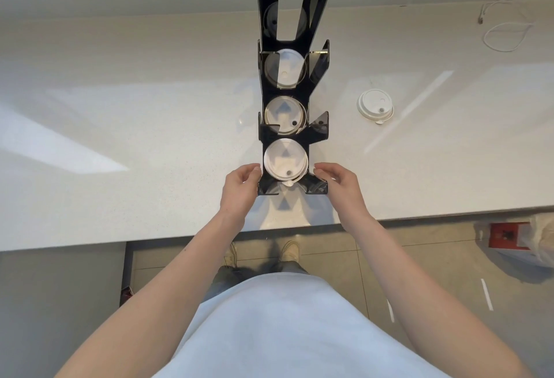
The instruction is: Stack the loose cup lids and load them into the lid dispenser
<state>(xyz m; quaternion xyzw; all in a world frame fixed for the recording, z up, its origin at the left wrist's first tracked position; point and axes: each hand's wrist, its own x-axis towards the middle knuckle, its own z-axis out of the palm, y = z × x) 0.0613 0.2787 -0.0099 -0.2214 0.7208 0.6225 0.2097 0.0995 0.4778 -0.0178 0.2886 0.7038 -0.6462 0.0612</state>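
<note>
Head view shows the left hand [239, 187] and right hand [338, 184], fingers curled and holding nothing, flanking the near end of the black dispenser [292, 134] on the counter [150, 137], whose 3 nearer bays hold white lids [284, 160], while a loose stack [375, 105] lies well right.

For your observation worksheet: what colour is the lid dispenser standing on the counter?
The lid dispenser is glossy black, seen best in the head view, the only one.
</note>
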